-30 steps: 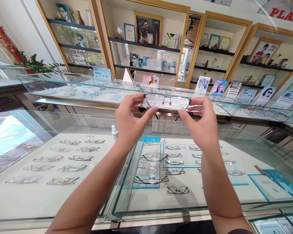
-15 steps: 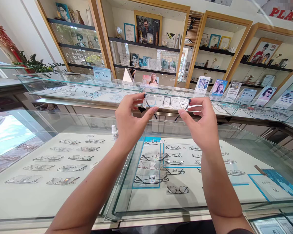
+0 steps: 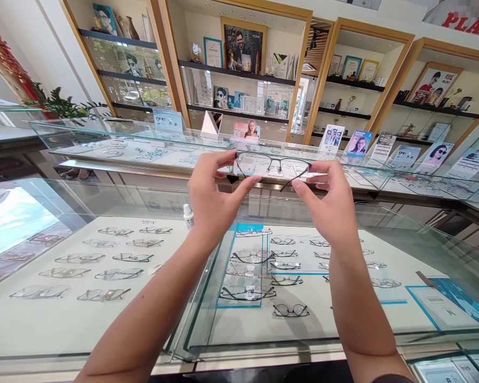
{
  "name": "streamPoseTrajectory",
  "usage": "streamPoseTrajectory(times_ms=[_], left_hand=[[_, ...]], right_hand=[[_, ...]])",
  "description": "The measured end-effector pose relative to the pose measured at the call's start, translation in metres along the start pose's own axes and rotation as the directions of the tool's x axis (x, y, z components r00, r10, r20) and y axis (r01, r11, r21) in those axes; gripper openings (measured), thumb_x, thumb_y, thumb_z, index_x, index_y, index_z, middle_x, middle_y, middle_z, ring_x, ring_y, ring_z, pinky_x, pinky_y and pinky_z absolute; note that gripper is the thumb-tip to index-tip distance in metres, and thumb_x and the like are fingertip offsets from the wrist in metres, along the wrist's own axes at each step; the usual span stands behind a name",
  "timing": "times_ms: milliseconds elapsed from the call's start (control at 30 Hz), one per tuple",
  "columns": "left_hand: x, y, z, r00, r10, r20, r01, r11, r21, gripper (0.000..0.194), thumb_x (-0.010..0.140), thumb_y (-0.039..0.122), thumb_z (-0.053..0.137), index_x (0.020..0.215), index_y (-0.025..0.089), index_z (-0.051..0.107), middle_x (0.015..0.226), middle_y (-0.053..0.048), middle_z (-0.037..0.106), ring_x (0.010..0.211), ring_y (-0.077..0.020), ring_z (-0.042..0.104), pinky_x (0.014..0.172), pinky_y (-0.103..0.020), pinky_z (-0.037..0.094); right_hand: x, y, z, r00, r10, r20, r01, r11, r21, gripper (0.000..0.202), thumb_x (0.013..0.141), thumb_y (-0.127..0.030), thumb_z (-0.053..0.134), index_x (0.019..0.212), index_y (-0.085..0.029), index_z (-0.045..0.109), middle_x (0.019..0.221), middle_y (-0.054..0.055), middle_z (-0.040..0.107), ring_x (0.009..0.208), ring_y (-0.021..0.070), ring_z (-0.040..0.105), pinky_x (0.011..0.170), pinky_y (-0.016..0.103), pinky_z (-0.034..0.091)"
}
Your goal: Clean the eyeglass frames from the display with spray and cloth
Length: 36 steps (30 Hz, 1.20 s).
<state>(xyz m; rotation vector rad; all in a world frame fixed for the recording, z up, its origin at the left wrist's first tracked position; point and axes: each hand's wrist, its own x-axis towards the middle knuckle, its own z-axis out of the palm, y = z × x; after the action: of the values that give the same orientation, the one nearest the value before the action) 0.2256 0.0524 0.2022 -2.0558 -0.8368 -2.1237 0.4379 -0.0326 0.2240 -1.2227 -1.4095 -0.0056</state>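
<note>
A pair of dark-rimmed eyeglasses (image 3: 274, 160) is held up level above the glass counter, lenses side by side. My left hand (image 3: 216, 197) pinches its left end near the hinge, thumb below and fingers above. At the right end, my right hand (image 3: 328, 198) grips the hinge area, with the thumb beneath. One dark temple arm slants down behind the right lens. Under the hands, rows of glasses lie inside the display case, among them a round dark pair (image 3: 290, 310) in front and several at the left (image 3: 120, 273).
A small white bottle (image 3: 188, 216) stands beside my left wrist. Behind is another glass display counter (image 3: 143, 151) with upright cards, such as a blue one (image 3: 358, 142). Shelves (image 3: 235, 73) with framed pictures line the back wall. A plant (image 3: 59, 103) is at the left.
The eyeglasses' temple arms have shifted: the left one no longer hangs visibly below the lens, and the right one slants more. Both hands keep their grip, nearly in place.
</note>
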Motion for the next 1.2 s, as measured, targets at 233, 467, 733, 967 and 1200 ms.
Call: streamPoseTrajectory(times_ms=[233, 467, 733, 967, 1200], left_hand=[[-0.001, -0.008, 0.002, 1.000, 0.016, -0.015, -0.017, 0.999, -0.031, 0.055, 0.084, 0.042, 0.092, 0.132, 0.027, 0.068, 0.125, -0.008, 0.071, 0.118, -0.0285, 0.070, 0.091, -0.044, 0.064], [-0.003, -0.023, 0.011, 0.998, -0.056, 0.034, 0.061, 0.989, -0.138, 0.060, 0.084, 0.047, 0.090, 0.135, 0.028, 0.064, 0.134, -0.009, 0.070, 0.123, -0.0277, 0.071, 0.094, -0.043, 0.066], [-0.004, -0.026, 0.017, 0.997, -0.077, -0.006, 0.075, 0.984, -0.164, 0.061, 0.082, 0.051, 0.091, 0.131, 0.027, 0.063, 0.136, -0.010, 0.070, 0.124, -0.0274, 0.071, 0.092, -0.041, 0.065], [-0.005, -0.014, 0.013, 0.982, 0.108, -0.156, -0.106, 0.994, 0.018, 0.063, 0.079, 0.048, 0.093, 0.130, 0.025, 0.063, 0.126, -0.010, 0.070, 0.119, -0.0301, 0.069, 0.086, -0.045, 0.062], [-0.009, -0.012, 0.009, 0.984, 0.119, -0.135, -0.113, 0.992, 0.054, 0.072, 0.074, 0.050, 0.097, 0.133, 0.029, 0.059, 0.130, -0.010, 0.066, 0.129, -0.0356, 0.062, 0.096, -0.051, 0.059]], right_hand=[[0.000, 0.005, 0.007, 0.995, -0.086, -0.045, 0.087, 0.996, 0.020, 0.035, 0.092, -0.036, 0.078, 0.120, -0.031, 0.058, 0.131, 0.005, 0.071, 0.118, 0.0275, 0.072, 0.104, 0.053, 0.057], [-0.002, 0.002, 0.014, 0.955, -0.261, -0.141, 0.250, 0.964, -0.094, 0.036, 0.094, -0.032, 0.076, 0.125, -0.032, 0.057, 0.128, 0.006, 0.067, 0.121, 0.0288, 0.067, 0.100, 0.052, 0.059], [-0.004, -0.003, 0.018, 0.943, -0.304, -0.135, 0.290, 0.950, -0.113, 0.034, 0.094, -0.027, 0.075, 0.123, -0.030, 0.057, 0.124, 0.006, 0.065, 0.121, 0.0284, 0.064, 0.101, 0.051, 0.058], [0.000, 0.008, 0.017, 0.985, -0.166, -0.054, 0.169, 0.984, 0.056, 0.037, 0.092, -0.032, 0.077, 0.124, -0.030, 0.057, 0.133, 0.007, 0.068, 0.128, 0.0273, 0.067, 0.105, 0.051, 0.061], [0.005, 0.015, 0.016, 0.997, -0.078, 0.026, 0.072, 0.980, 0.184, 0.041, 0.089, -0.037, 0.080, 0.123, -0.030, 0.058, 0.137, 0.007, 0.070, 0.133, 0.0271, 0.067, 0.112, 0.053, 0.059]])
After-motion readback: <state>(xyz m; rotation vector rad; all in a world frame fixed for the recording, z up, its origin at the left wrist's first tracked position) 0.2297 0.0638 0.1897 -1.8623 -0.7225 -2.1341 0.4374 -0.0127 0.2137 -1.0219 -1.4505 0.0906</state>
